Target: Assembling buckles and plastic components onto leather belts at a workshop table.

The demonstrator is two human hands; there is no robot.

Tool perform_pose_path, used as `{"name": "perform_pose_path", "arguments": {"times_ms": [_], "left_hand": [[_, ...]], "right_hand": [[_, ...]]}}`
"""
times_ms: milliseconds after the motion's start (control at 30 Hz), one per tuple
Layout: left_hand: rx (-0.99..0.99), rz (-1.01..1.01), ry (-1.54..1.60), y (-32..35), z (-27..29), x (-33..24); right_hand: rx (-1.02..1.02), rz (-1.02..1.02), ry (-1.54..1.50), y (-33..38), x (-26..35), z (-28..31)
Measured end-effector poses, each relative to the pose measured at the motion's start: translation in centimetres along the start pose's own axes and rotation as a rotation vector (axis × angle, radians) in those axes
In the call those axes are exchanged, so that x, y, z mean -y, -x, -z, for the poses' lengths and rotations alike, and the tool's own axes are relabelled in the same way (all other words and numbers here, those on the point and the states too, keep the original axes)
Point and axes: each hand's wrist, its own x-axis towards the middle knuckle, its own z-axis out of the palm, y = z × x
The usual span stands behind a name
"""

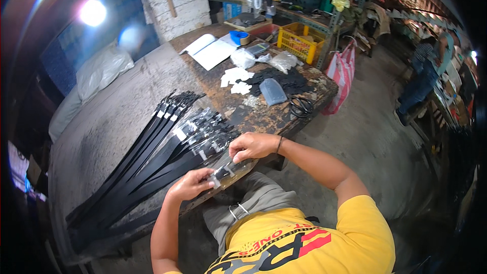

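Near the table's front edge, my left hand [190,184] is closed, thumb and fingers pinching one end of a clear plastic sleeve [226,169] with dark and white bits in it. My right hand [253,146] pinches the sleeve's other end, fingers curled. Beside my hands lies a fanned pile of long black straps [152,172], their far ends bundled in clear plastic with white tags [180,133]. A second bundle of black straps [147,134] lies to its left. Whether the sleeve is joined to a strap is hard to make out.
Scissors [301,106], a clear plastic scoop-like container [273,92], black pieces [294,81] and white tags [236,76] lie at the table's far right. Behind are papers [213,53] and a yellow crate [301,43]. A striped bag [341,76] hangs beside the table; a person [426,71] stands far right.
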Motion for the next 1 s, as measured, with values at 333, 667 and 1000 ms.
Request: {"name": "perform_pose_path", "arguments": {"times_ms": [333, 667, 1000], "left_hand": [[-0.297, 0.049, -0.161, -0.3, 0.4, -1.2], [-0.39, 0.092, -0.064, 0.0, -0.5, -0.1], [-0.517, -0.014, -0.052, -0.1, 0.5, 2.8]], "right_hand": [[0.159, -0.076, 0.186, -3.2, 2.6, 1.5], [0.26, -0.083, 0.219, -5.6, 2.8, 1.3], [-0.012, -0.36, -0.336, -1.3, -0.9, 3.2]]}}
